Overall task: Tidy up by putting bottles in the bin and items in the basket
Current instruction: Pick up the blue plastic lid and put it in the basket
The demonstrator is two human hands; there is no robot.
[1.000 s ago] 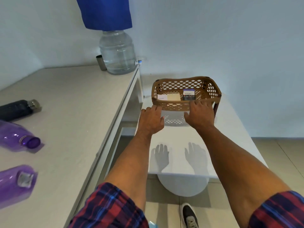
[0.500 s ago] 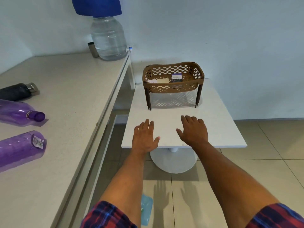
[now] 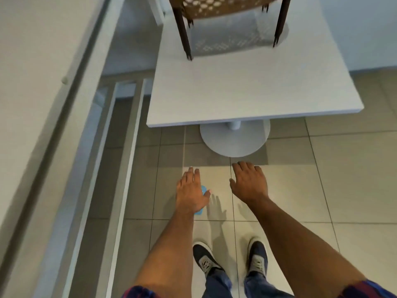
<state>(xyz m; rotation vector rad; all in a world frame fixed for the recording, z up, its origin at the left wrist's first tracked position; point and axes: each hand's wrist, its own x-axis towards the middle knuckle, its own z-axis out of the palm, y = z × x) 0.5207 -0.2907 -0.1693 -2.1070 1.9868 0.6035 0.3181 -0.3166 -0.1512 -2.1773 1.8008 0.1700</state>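
Observation:
The brown lattice basket (image 3: 217, 7) stands on dark legs at the far end of the white side table (image 3: 253, 89); only its underside shows at the top edge. A small light-blue item (image 3: 200, 208) lies on the tiled floor, mostly hidden behind my left hand (image 3: 192, 193). That hand hangs above it with fingers straight and holds nothing. My right hand (image 3: 249, 182) is level with it to the right, fingers spread, empty. No bottles are in view.
A long pale counter (image 3: 32, 104) runs down the left, with white rails below its edge. The side table's round white base (image 3: 234, 138) sits on the floor just beyond my hands. My two shoes (image 3: 232, 259) stand on the tiles below.
The view has tipped down to the floor, and the bottles and water jug have left the frame. Both hands have drawn back from the table top and now hang over the tiles.

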